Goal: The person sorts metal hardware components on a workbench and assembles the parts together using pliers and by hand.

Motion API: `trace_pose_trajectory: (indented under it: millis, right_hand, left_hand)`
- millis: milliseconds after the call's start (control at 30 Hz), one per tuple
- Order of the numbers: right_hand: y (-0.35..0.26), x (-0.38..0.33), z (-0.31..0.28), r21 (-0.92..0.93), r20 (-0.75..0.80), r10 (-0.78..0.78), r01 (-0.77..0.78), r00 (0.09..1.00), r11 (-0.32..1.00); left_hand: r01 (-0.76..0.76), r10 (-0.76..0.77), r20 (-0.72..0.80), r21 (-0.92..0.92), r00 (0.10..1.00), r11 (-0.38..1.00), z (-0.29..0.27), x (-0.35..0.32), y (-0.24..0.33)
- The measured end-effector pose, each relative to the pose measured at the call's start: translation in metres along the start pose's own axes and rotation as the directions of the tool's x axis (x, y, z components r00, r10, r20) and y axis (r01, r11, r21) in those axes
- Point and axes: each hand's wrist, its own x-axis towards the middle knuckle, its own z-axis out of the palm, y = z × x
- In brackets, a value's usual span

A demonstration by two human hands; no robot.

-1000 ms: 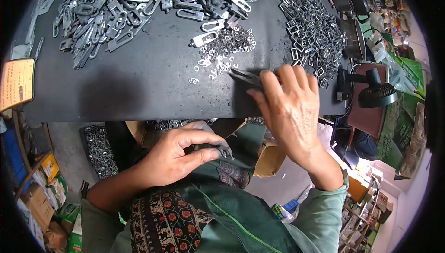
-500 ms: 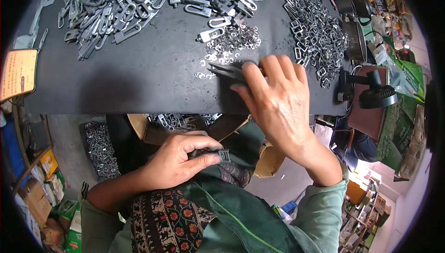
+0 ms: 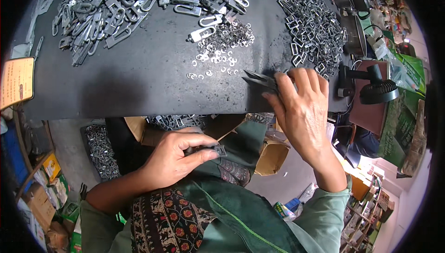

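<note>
The right hand (image 3: 303,109) has its grip closed on dark pointed metal pliers (image 3: 259,80), with the tips over the black desk (image 3: 153,76) near a scatter of small silver metal rings (image 3: 222,44). The left hand (image 3: 174,158) is low, near the lap, pinching a small grey metal buckle piece (image 3: 214,150). A pile of long grey metal clips (image 3: 120,2) lies far left.

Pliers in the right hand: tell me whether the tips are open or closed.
Closed, as far as shows: the pliers in the right hand taper to one dark point above the black tabletop, no gap visible.
</note>
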Motion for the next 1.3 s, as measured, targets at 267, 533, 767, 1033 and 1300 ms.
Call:
trace_pose_trajectory:
  millis: [267,533,767,1033,1300]
  right_hand:
    - [-0.013,0.007,-0.002,-0.01,0.027,0.004,-0.004,1.0,1.0]
    - [-0.009,0.015,-0.005,-0.044,0.017,-0.051,0.052,0.999,0.998]
    - [-0.005,0.018,-0.017,-0.018,0.059,-0.095,0.096,0.994,0.995]
    - [-0.003,0.005,-0.022,0.382,-0.048,-0.419,0.405,0.907,0.831]
    - [-0.005,0.002,-0.017,0.465,-0.091,-0.395,0.39,0.914,0.795]
  left_hand:
    - [-0.116,0.11,-0.113,-0.045,0.987,0.992,0.006,0.002,0.008]
    - [-0.167,0.165,-0.124,-0.003,0.978,0.986,-0.003,0.004,0.017]
    - [-0.213,0.198,-0.199,-0.06,0.96,0.975,-0.008,0.0,0.02]
    - [0.159,-0.17,0.01,-0.409,0.985,0.898,-0.021,-0.005,0.032]
    - [0.058,-0.082,-0.038,-0.428,0.996,0.902,-0.009,0.001,0.034]
